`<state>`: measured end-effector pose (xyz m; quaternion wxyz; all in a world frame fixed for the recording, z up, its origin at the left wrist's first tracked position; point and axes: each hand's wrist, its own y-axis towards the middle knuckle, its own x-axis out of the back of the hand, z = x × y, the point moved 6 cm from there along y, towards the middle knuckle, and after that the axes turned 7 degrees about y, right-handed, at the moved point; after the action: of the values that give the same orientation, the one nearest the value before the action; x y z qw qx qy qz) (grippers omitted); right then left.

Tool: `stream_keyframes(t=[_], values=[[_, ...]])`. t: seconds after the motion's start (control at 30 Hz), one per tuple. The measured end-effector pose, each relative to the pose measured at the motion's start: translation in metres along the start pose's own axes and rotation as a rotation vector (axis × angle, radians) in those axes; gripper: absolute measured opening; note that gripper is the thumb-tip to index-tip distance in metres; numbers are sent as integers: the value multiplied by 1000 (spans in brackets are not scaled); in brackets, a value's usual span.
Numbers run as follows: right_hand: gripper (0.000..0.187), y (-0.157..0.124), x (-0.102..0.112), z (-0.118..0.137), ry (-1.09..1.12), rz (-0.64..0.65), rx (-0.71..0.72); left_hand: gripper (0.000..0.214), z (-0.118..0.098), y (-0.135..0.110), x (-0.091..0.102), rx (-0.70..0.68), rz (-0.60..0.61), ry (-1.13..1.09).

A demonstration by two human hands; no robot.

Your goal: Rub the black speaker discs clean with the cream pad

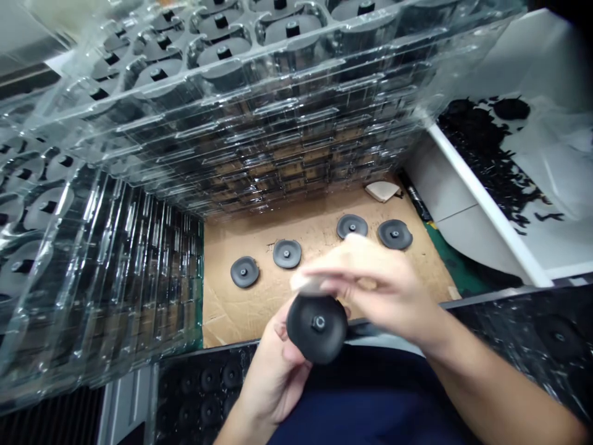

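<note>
l hand [278,366] holds blk disc [317,337]; r hand [386,287] pinches blurry white pc [303,283] by it

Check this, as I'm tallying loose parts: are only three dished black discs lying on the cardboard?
No, four dished black discs lie on the cardboard, besides the one held in the left hand.

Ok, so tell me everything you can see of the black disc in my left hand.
The black disc has a rounded, slightly squarish outline and a smooth, dished face, plastic or rubber by its look. A small hub with a paler ring stands at its center. It's held with that face toward the camera, around the near edge of the cardboard. The left hand grips its left side. A pale, blurred item by the right hand overlaps its upper rim; contact is unclear.
</note>
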<state>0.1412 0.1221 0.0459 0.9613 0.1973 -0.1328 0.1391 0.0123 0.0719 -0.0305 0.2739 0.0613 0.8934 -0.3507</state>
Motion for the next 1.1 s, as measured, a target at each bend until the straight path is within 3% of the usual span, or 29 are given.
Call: stream_keyframes(t=[0.1, 0.2, 0.33, 0.5, 0.63, 0.8, 0.9, 1.03, 1.1], values=[[19, -23, 9, -59, -167, -128, -334, 63, -3, 1, -1, -17, -8, -34], [23, -57, -8, -96, -248, -83, -402, 62, -4, 4, 2, -59, -18, -34], [31, -93, -32, -110, -371, -100, -399, 60, -3, 10, 11, -108, -70, -19], [32, -90, -37, -110, -419, -107, -356, 58, -4, 13, 13, -150, -108, -21], [29, -77, -31, -104, -354, -146, -328, 50, -4, 14, 11, -179, -102, -52], [21, -75, -44, -88, -230, -65, -270, 47, -3, 14, 11, -180, -115, -63], [17, -64, -37, -74, -208, -90, -268, 45, -4, 14, 8, -179, -97, -68], [25, -35, -11, -22, -218, -310, -228, 46, -4, 14, -1, -174, -85, -61], [27, -21, -11, 13, -231, -303, -43, 47, 0, 13, -2, -115, -102, -58]])
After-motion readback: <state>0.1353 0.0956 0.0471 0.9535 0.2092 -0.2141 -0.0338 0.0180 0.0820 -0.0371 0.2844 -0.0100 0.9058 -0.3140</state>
